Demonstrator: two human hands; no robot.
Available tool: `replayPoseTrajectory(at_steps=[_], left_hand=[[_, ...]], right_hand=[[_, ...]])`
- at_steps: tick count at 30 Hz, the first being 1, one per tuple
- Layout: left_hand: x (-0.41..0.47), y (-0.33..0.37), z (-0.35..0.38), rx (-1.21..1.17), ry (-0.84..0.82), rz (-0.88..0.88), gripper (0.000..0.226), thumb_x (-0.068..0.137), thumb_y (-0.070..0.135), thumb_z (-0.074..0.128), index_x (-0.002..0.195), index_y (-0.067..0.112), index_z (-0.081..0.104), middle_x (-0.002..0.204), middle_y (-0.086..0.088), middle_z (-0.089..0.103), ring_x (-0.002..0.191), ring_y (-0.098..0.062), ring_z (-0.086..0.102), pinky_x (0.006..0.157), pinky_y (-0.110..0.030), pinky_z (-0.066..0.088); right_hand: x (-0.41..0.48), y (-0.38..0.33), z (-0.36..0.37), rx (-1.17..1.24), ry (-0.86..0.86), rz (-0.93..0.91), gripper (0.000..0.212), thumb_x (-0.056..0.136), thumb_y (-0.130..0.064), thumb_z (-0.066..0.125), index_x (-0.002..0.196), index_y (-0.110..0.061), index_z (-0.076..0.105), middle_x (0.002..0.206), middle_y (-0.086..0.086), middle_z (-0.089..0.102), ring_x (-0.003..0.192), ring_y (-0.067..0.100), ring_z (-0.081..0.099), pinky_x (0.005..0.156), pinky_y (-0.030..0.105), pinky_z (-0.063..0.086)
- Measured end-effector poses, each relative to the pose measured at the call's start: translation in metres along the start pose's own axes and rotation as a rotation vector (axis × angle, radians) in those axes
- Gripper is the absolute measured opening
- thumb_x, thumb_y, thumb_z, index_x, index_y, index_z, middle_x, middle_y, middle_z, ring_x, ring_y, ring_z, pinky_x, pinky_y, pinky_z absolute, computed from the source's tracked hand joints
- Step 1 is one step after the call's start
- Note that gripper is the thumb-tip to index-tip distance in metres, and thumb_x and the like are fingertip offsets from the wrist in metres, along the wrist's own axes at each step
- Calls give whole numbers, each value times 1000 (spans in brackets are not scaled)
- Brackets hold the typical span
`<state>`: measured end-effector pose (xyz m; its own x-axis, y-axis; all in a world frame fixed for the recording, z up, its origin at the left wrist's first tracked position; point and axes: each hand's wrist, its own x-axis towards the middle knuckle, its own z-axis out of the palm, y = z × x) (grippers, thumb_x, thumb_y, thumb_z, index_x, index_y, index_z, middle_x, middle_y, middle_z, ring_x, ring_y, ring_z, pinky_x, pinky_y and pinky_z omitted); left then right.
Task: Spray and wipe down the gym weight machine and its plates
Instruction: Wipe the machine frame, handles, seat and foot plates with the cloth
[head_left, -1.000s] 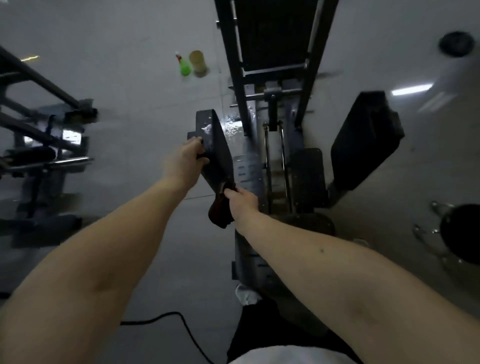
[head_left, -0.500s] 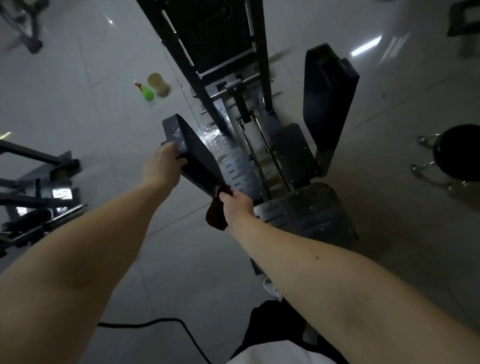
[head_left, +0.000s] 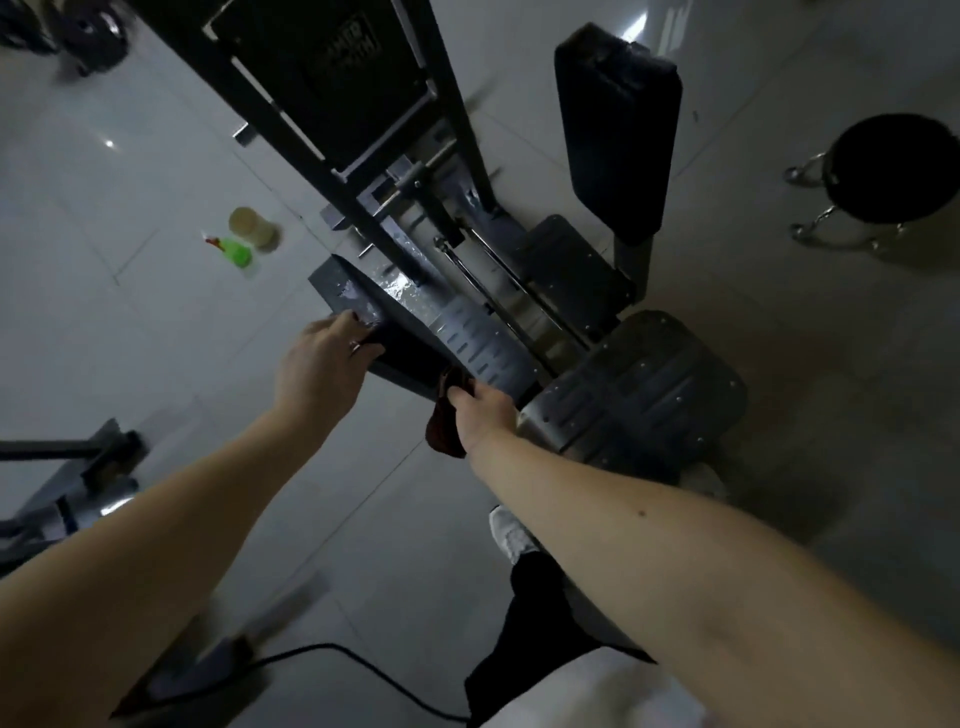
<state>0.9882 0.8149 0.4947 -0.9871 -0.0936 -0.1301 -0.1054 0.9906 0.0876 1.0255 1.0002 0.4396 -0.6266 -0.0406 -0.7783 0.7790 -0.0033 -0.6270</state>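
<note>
Leftmost, well away from the left hand (head_left: 322, 366), the grey frame of another machine (head_left: 78, 467) stood on the tiled floor (head_left: 130, 338). Beyond that hand and slightly to its left, a green spray bottle (head_left: 236, 253) sat on the floor just beside a pale yellowish tub (head_left: 253, 228).

The left hand reached forward with its fingers curled over the near edge of a dark pad (head_left: 405, 353) on the weight machine (head_left: 332, 83), gripping it. The pad's far end, past the fingertips, carried wet patches. Just right of the pad ran a slotted metal rail (head_left: 467, 338) with a wet sheen.

At the pad's near corner, the right hand (head_left: 485, 415) clutched a dark red cloth (head_left: 444, 431). The cloth was bunched in the fingers, touched the pad above and hung down below the wrist.

Immediately right of this hand lay the studded seat pad (head_left: 639, 379). Farther beyond it, the upright back pad (head_left: 618, 130) rose on its post. Far off to the right, well apart from both hands, a black round stool (head_left: 893, 166) with chrome legs stood on the floor.
</note>
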Motion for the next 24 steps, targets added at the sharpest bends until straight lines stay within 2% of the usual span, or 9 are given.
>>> replayPoseTrajectory(at_steps=[5,9,12,14,16,18,20,22,24], left_hand=[[4,-20,-7,-17,-63,53,47,93,45,69,132,19,65,135,-11,65,122,-35,58,94,-50,53],[4,-21,-2,11,-39,126,44,96,40,68,132,16,68,144,-4,59,131,-31,53,99,-49,51],[0,-21,0,26,-37,133,40,96,37,67,130,15,69,144,-3,59,131,-31,53,97,-51,53],[-1,-20,0,37,-2,158,37,95,33,71,126,13,72,140,-5,63,126,-34,56,92,-51,56],[-1,-19,2,64,36,186,37,92,30,74,122,9,73,134,-8,67,120,-36,60,89,-50,58],[0,-19,6,91,53,179,37,91,29,75,122,8,74,133,-10,67,119,-36,61,90,-48,58],[-1,-19,9,92,52,159,40,92,30,73,126,8,72,136,-9,65,122,-34,60,93,-47,57],[-2,-21,12,87,72,172,40,93,29,72,127,7,71,136,-9,65,124,-33,59,94,-49,57],[-2,-22,16,70,88,176,40,94,27,71,128,6,70,138,-9,63,126,-33,58,95,-51,56]], right_hand=[[-2,8,47,185,129,-20,33,103,-18,56,134,-8,64,130,8,65,123,25,60,105,33,48],[2,3,77,245,134,-101,32,103,-20,56,133,-14,65,130,4,67,121,20,62,106,37,51],[5,6,78,249,135,-104,31,103,-20,55,132,-15,66,129,1,66,117,14,60,106,34,50],[11,7,74,232,165,-123,31,102,-23,54,130,-16,66,129,2,66,119,15,60,108,38,49],[15,2,69,219,209,-192,30,102,-24,54,127,-14,67,125,3,66,118,19,61,105,44,52],[18,-7,67,215,205,-283,29,104,-23,53,129,-12,65,124,0,60,118,16,58,105,42,53],[22,-10,69,184,161,-368,32,106,-23,51,135,-14,61,137,0,54,130,12,50,111,37,47],[28,-4,74,125,83,-376,38,107,-27,48,145,-21,54,155,1,43,144,9,35,120,39,37],[38,9,76,90,55,-367,42,106,-47,43,148,-46,44,161,1,40,149,16,33,122,49,32]])
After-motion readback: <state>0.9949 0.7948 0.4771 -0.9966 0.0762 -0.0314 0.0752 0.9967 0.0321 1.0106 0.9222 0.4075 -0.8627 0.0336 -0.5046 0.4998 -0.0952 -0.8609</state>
